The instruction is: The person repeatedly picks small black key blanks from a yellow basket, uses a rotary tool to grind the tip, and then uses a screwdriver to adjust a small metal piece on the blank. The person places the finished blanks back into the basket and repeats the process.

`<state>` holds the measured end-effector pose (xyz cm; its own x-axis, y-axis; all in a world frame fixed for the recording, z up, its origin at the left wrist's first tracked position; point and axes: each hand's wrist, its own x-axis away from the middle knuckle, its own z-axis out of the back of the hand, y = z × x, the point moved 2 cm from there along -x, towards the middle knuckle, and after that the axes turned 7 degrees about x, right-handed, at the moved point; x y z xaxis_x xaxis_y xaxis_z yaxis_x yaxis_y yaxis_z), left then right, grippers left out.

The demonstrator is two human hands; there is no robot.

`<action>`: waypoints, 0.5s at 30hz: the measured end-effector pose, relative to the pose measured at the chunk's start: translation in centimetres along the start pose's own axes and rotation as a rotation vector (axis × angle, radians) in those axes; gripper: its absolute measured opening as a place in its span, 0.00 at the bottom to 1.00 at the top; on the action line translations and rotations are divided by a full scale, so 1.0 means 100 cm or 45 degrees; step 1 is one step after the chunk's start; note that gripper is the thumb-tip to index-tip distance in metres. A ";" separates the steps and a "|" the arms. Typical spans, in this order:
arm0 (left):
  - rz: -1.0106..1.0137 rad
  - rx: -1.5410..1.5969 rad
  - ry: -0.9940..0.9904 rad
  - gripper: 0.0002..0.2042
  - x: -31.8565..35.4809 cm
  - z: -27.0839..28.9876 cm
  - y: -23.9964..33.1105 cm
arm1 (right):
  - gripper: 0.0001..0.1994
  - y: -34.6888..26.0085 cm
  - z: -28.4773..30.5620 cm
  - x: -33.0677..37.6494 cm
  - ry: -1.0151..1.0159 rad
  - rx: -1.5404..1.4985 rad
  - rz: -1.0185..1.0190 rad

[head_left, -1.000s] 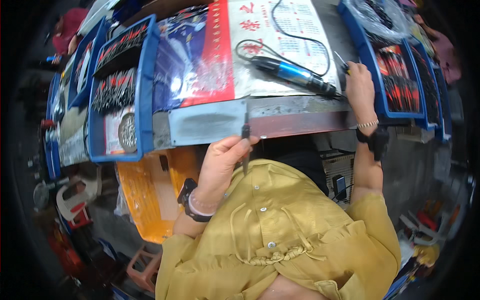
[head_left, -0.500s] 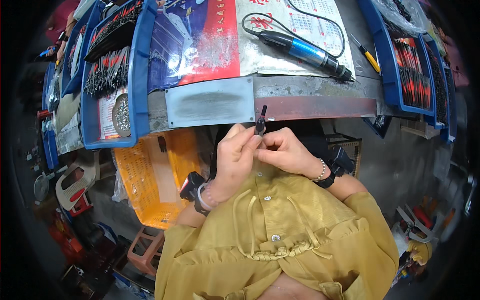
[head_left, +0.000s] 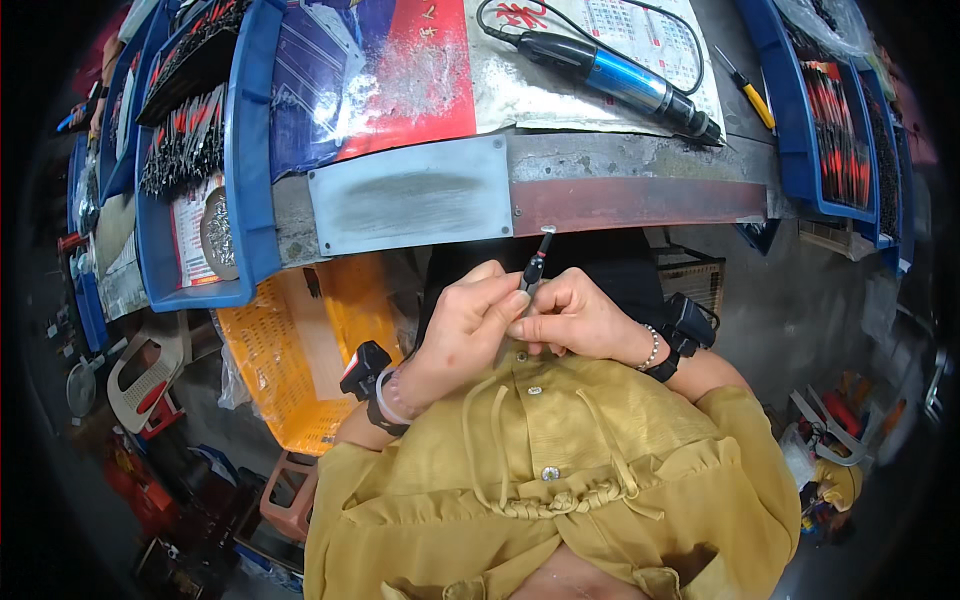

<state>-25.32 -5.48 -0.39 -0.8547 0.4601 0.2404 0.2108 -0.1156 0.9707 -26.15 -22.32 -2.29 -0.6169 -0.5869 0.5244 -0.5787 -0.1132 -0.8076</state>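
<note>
Just off the bench's front edge, a slim dark piece (head_left: 534, 270) with a reddish band and a narrow tip points up and away from me. I cannot make out its exact kind. My left hand (head_left: 477, 312) pinches its lower part between thumb and fingers. Close against it, my right hand (head_left: 575, 316) has its thumb and fingers pressed together at the piece's lower end. The fingers hide that end, and whether the right hand grips the same piece or something small is unclear.
A blue and black electric screwdriver (head_left: 620, 85) with a cord lies on the bench, beside a yellow-handled screwdriver (head_left: 752, 98). Blue bins (head_left: 255, 150) of dark and red pieces stand at left, more blue bins (head_left: 795, 150) at right. Below left is a yellow crate (head_left: 262, 350).
Both hands and the dark piece sit slightly lower in the picture, and the piece's tip leans more to the right. The whole view has shifted a little.
</note>
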 end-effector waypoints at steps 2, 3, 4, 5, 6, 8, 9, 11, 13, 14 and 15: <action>-0.027 -0.012 0.008 0.07 0.000 0.001 0.001 | 0.12 -0.001 -0.002 -0.002 0.034 -0.001 -0.023; -0.046 -0.015 0.017 0.07 -0.002 0.003 0.001 | 0.13 -0.002 -0.003 -0.004 0.050 -0.009 0.034; -0.061 -0.017 0.026 0.07 -0.003 0.005 0.002 | 0.13 -0.003 -0.002 -0.005 0.051 0.002 0.026; -0.057 -0.023 0.034 0.07 -0.003 0.007 0.002 | 0.13 -0.003 -0.003 -0.007 0.038 0.000 0.017; -0.056 -0.050 0.008 0.07 -0.003 0.008 0.003 | 0.13 -0.004 -0.003 -0.007 0.034 -0.010 0.024; -0.064 -0.101 -0.021 0.06 -0.003 0.010 0.004 | 0.12 -0.004 -0.004 -0.008 0.013 -0.032 0.019; -0.059 -0.103 -0.034 0.06 -0.002 0.010 0.004 | 0.12 -0.004 -0.005 -0.007 0.001 -0.053 -0.004; -0.045 -0.076 -0.023 0.05 0.002 0.009 0.005 | 0.11 -0.002 -0.006 -0.005 -0.025 -0.071 -0.056; -0.042 -0.079 -0.040 0.05 0.005 0.009 0.005 | 0.11 0.000 -0.007 -0.004 -0.037 -0.075 -0.029; -0.059 -0.097 -0.058 0.05 0.006 0.010 0.006 | 0.11 0.000 -0.008 -0.003 -0.041 -0.067 -0.032; -0.073 -0.112 -0.069 0.05 0.007 0.011 0.006 | 0.11 0.001 -0.009 -0.003 -0.047 -0.064 -0.023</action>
<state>-25.27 -4.27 0.33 -0.8368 0.5147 0.1869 0.1181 -0.1637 0.9794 -26.47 -21.48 -2.26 -0.5863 -0.6145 0.5279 -0.6164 -0.0844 -0.7829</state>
